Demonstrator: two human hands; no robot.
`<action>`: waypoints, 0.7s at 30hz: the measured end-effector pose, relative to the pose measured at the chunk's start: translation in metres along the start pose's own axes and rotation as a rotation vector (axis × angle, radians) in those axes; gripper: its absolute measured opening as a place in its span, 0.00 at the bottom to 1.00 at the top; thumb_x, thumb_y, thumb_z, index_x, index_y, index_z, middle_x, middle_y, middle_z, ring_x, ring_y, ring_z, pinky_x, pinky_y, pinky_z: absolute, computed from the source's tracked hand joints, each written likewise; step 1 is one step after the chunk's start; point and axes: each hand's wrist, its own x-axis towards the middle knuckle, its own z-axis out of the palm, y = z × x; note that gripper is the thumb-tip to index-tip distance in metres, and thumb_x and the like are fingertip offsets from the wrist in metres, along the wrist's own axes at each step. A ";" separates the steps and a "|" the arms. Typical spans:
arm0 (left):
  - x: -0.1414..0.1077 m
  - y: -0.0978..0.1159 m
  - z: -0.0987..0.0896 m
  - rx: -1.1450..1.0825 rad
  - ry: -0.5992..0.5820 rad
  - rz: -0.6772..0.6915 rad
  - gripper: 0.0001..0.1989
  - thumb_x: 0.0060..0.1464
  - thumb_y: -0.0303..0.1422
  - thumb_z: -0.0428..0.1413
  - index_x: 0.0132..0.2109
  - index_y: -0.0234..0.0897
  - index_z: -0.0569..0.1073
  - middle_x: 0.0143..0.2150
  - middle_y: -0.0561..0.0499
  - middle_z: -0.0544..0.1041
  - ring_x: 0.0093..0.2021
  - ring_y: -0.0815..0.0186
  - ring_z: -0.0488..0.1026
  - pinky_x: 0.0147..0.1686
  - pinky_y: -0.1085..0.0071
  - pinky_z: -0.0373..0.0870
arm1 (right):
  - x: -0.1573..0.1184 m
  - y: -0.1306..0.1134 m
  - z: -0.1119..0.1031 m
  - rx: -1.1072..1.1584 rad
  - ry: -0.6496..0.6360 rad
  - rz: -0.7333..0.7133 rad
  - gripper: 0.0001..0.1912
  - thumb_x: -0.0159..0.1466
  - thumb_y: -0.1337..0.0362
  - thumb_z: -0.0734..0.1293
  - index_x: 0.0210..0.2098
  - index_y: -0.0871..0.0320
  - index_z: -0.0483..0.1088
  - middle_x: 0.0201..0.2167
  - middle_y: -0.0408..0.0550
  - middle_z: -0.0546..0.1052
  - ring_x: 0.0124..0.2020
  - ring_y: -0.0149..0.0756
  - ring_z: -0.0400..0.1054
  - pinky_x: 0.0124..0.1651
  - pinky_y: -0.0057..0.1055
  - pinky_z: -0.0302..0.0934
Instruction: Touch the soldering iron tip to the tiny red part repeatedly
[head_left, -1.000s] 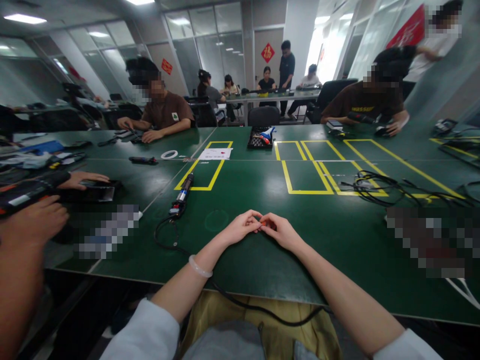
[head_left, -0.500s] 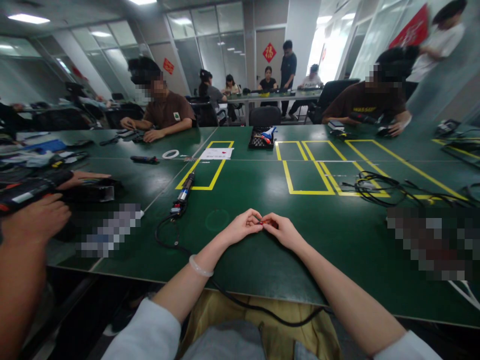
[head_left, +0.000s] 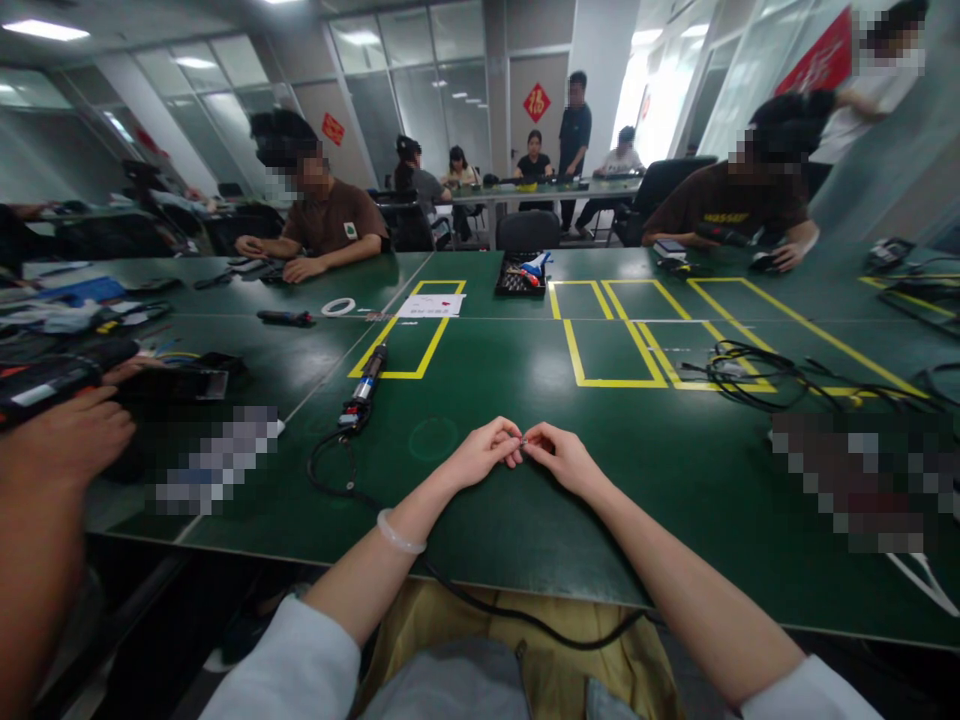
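My left hand (head_left: pixel 486 452) and my right hand (head_left: pixel 559 455) meet just above the green table (head_left: pixel 495 545), in front of my body. Their fingertips come together around something small and dark; the fingers cover most of it, so its kind cannot be made out. Both hands are closed in a pinch. To the left of them a handheld power screwdriver (head_left: pixel 367 382) lies on the table, its black cable (head_left: pixel 330 478) curling down toward the table's front edge.
Yellow tape rectangles (head_left: pixel 616 384) mark the table. A black tray (head_left: pixel 520 275) with tools stands at the back. Coiled black cables (head_left: pixel 739 370) lie to the right. At the left, a co-worker's hand (head_left: pixel 86 430) is beside a power tool (head_left: pixel 67 380). Other people sit across the table.
My hands stay in nearly the same place while the fingers shift slightly. The red bit seen between the fingertips earlier no longer shows. The co-worker's hand at the left has moved a little left.
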 end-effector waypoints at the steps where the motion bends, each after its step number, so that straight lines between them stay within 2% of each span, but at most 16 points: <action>1: 0.000 0.000 0.000 0.003 -0.002 0.000 0.17 0.58 0.43 0.52 0.45 0.33 0.65 0.32 0.49 0.75 0.31 0.69 0.72 0.36 0.69 0.68 | 0.000 0.000 0.000 0.004 0.004 0.011 0.09 0.63 0.60 0.63 0.37 0.59 0.71 0.29 0.44 0.75 0.29 0.30 0.66 0.33 0.27 0.59; 8: 0.000 0.001 0.000 -0.008 -0.006 0.008 0.16 0.59 0.42 0.51 0.45 0.33 0.66 0.34 0.48 0.75 0.33 0.69 0.72 0.37 0.70 0.67 | 0.003 0.005 -0.003 0.000 0.035 0.057 0.12 0.64 0.58 0.62 0.36 0.59 0.71 0.28 0.44 0.75 0.29 0.32 0.67 0.35 0.28 0.60; 14: -0.001 0.001 0.002 0.061 0.075 0.001 0.20 0.49 0.40 0.61 0.46 0.34 0.67 0.36 0.51 0.73 0.33 0.72 0.70 0.35 0.73 0.65 | 0.003 0.004 -0.002 -0.001 0.042 0.052 0.11 0.64 0.58 0.62 0.34 0.59 0.71 0.27 0.43 0.74 0.29 0.32 0.66 0.35 0.28 0.60; 18: -0.001 0.001 0.002 0.015 0.047 -0.010 0.18 0.53 0.41 0.57 0.45 0.34 0.66 0.35 0.50 0.73 0.33 0.70 0.71 0.36 0.72 0.66 | 0.002 0.004 0.000 0.082 0.040 0.038 0.10 0.63 0.58 0.63 0.36 0.59 0.69 0.28 0.43 0.74 0.29 0.31 0.67 0.34 0.27 0.60; 21: 0.000 0.002 0.002 0.041 0.074 0.007 0.19 0.50 0.39 0.60 0.46 0.34 0.67 0.35 0.51 0.72 0.33 0.71 0.71 0.35 0.73 0.66 | 0.002 0.006 0.000 0.093 0.034 0.051 0.10 0.64 0.58 0.62 0.36 0.59 0.69 0.28 0.44 0.75 0.29 0.32 0.67 0.35 0.28 0.60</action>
